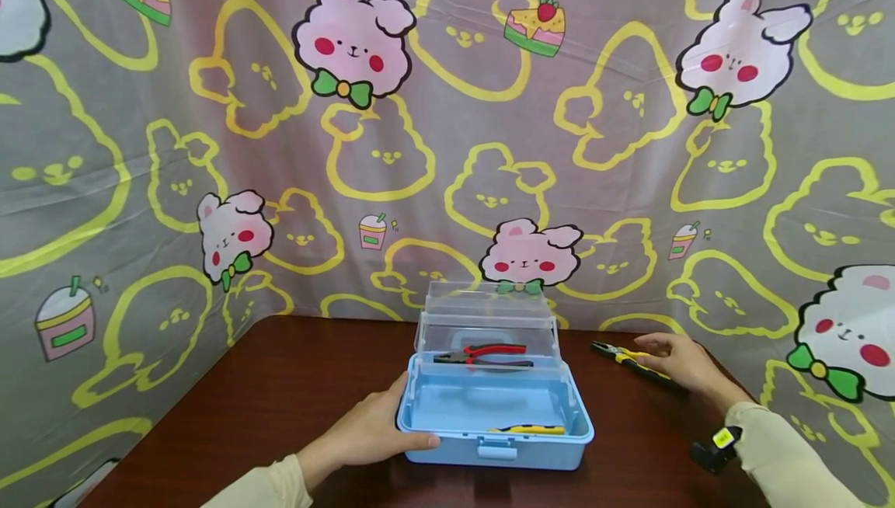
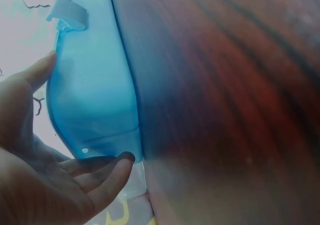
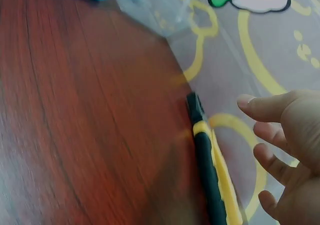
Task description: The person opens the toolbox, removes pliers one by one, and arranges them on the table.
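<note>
A light blue toolbox (image 1: 454,450) stands on the table with its clear lid (image 1: 489,302) raised. My left hand (image 1: 374,426) holds its left front corner, thumb at the front rim and fingers round the side; the left wrist view shows the fingertips (image 2: 125,157) against the box wall. Inside lies a yellow utility knife (image 1: 531,429). Red-and-black pliers (image 1: 492,350) lie at the back, in the clear tray. To the right, yellow-and-black pliers (image 1: 632,360) rest on the table. Just over their handles hovers my right hand (image 1: 678,360), fingers loosely bent and apart from them in the right wrist view.
The dark wooden table (image 1: 322,368) reaches back to a grey curtain (image 1: 447,127) printed with rabbits, which hangs behind and at both sides. A latch (image 1: 497,452) sticks out at the toolbox's front. A black wrist device (image 1: 715,450) sits on the right sleeve.
</note>
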`<state>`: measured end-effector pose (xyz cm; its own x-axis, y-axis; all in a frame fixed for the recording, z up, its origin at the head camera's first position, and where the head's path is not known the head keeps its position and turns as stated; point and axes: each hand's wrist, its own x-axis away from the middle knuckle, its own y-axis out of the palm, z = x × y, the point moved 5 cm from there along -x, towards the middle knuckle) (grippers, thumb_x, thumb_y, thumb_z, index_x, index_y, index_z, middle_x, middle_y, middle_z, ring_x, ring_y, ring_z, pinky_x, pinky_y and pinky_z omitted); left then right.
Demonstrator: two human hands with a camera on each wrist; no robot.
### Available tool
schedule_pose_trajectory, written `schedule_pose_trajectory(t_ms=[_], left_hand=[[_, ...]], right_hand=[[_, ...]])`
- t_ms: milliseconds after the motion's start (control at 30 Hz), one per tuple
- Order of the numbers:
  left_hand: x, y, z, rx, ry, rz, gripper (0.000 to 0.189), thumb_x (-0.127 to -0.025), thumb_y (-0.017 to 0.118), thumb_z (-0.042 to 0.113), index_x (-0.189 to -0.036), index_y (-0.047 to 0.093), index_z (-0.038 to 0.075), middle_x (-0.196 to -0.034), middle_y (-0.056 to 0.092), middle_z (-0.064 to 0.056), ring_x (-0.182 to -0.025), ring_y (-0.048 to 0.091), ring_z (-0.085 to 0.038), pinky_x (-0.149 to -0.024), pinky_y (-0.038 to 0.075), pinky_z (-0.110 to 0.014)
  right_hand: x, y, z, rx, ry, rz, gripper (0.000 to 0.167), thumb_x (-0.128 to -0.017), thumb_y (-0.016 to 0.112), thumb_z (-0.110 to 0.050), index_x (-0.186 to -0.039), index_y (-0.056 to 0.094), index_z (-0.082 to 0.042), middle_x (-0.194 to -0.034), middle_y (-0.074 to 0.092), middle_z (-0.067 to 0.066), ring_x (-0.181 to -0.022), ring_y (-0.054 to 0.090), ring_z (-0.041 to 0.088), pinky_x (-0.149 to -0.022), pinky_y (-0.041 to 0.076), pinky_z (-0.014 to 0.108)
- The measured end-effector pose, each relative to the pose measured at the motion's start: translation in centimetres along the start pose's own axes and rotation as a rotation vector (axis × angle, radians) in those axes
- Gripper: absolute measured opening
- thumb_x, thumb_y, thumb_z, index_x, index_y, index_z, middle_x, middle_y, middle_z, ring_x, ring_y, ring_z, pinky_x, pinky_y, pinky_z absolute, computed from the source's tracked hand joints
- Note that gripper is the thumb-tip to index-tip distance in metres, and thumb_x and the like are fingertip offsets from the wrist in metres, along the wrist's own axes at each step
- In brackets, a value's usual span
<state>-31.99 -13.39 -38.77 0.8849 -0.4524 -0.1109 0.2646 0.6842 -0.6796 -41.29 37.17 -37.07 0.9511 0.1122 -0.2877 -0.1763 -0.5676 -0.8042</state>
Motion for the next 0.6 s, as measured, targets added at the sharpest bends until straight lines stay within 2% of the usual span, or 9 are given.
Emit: schedule_pose_trajectory(t_ms=[267, 433, 600], left_hand=[[0.1, 0.0, 0.0, 0.001, 0.000, 0.003, 0.116, -0.083, 0.082, 0.057, -0.165, 0.018, 0.006, -0.144, 0.057, -0.019, -0.109, 0.065, -0.023, -0.091, 0.052, -0.053], [0.2, 0.0, 0.1, 0.003, -0.003, 0.005, 0.116, -0.083, 0.082, 0.057, -0.165, 0.018, 0.005, -0.144, 0.057, -0.019, -0.109, 0.065, -0.023, -0.091, 0.052, -0.054], [0.2, 0.0, -0.1, 0.002, -0.014, 0.005, 0.117, -0.083, 0.082, 0.058, -0.165, 0.017, 0.005, -0.145, 0.056, -0.020, -0.110, 0.065, -0.024, -0.092, 0.051, -0.056]], right_hand=[[-0.2, 0.5, -3.0, -0.058, -0.040, -0.006, 0.047, -0.093, 0.080, -0.026, -0.128, 0.069, 0.003, -0.113, 0.069, 0.021, -0.096, 0.066, 0.029, -0.073, 0.052, 0.041], [-0.4, 0.8, -4.6, -0.101, -0.084, -0.006, 0.045, -0.092, 0.082, -0.023, -0.127, 0.070, 0.002, -0.111, 0.069, 0.019, -0.091, 0.066, 0.024, -0.070, 0.053, 0.036], [-0.7, 0.7, -6.0, -0.094, -0.137, 0.002, 0.041, -0.090, 0.083, -0.020, -0.125, 0.072, 0.000, -0.108, 0.070, 0.014, -0.088, 0.067, 0.020, -0.069, 0.053, 0.033]])
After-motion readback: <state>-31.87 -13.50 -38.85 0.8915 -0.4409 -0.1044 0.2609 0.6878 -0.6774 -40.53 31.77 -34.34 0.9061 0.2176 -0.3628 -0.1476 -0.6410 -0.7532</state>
